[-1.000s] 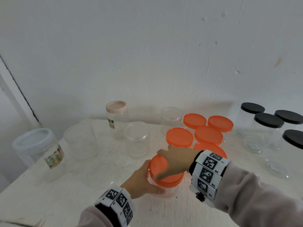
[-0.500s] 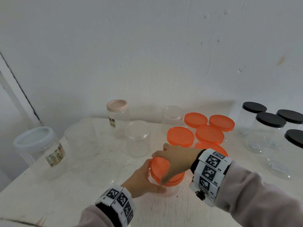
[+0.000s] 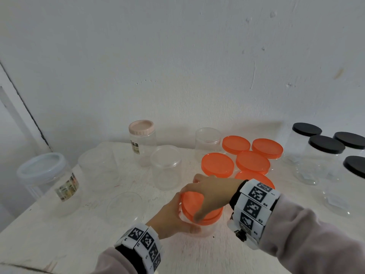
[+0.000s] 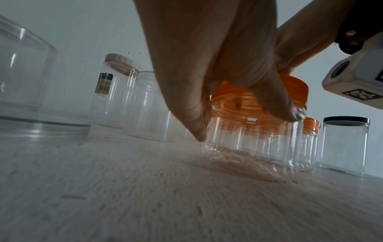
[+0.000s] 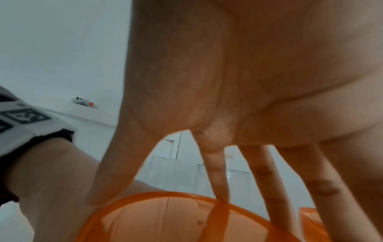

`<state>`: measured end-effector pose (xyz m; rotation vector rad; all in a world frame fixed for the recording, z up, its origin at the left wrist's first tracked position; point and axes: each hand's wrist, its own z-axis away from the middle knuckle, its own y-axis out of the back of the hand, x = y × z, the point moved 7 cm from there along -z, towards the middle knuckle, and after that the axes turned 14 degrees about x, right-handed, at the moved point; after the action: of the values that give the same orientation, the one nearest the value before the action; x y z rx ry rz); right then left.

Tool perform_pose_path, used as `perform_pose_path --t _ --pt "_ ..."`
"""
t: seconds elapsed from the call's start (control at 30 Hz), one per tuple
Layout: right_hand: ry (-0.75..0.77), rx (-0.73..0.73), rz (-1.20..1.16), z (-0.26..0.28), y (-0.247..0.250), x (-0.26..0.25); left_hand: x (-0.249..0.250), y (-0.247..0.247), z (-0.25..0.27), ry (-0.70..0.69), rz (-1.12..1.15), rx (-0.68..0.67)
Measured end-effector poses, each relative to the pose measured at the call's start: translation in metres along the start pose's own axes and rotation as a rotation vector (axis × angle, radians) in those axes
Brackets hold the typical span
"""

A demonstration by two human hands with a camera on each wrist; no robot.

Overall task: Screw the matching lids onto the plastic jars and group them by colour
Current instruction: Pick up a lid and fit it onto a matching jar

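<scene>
A small clear jar (image 3: 205,227) (image 4: 254,144) stands on the white table near its front. An orange lid (image 3: 192,202) (image 4: 294,85) (image 5: 176,219) sits on its mouth. My left hand (image 3: 173,216) (image 4: 217,68) wraps round the jar's body from the left. From above, my right hand (image 3: 209,191) (image 5: 207,114) grips the lid with thumb and fingers spread round its rim. Behind it stand several jars with orange lids (image 3: 252,162).
Several black-lidded jars (image 3: 325,145) stand at the right. A pink-lidded jar (image 3: 141,141), open clear jars (image 3: 166,168) (image 3: 207,142), a clear lid (image 3: 124,206) and a big labelled jar with a pale blue lid (image 3: 45,175) fill the left. The wall is close behind.
My right hand has turned on the orange lid, its fingers shifting round the rim. The left hand keeps hold of the jar, which stays in place.
</scene>
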<state>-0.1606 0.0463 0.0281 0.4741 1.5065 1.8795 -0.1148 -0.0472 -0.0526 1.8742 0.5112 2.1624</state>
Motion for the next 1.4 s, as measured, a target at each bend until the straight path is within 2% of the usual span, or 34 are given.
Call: perform_pose_path --t 0.2,0.33,0.43,0.73,0.93,1.4 --pt "-0.111 0.017 0.070 -0.001 0.000 0.008 0.001 -0.001 0.001 0.005 0.031 -0.019" --pt "-0.012 -0.057 0.062 0.004 0.000 -0.002 0.001 -0.001 0.000 -0.003 0.014 -0.011" --pt "0.018 -0.056 0.028 0.005 0.001 -0.002 0.001 -0.001 0.000 -0.003 0.022 -0.007" --pt "-0.137 0.038 0.068 0.001 0.001 0.011 0.002 -0.001 0.001 -0.002 0.013 -0.020" --pt "0.039 -0.061 0.011 0.006 0.002 -0.001 0.003 0.000 0.000 -0.009 0.006 -0.012" --pt "-0.041 0.174 0.030 0.007 -0.015 0.004 -0.004 0.001 -0.004 0.022 -0.047 0.012"
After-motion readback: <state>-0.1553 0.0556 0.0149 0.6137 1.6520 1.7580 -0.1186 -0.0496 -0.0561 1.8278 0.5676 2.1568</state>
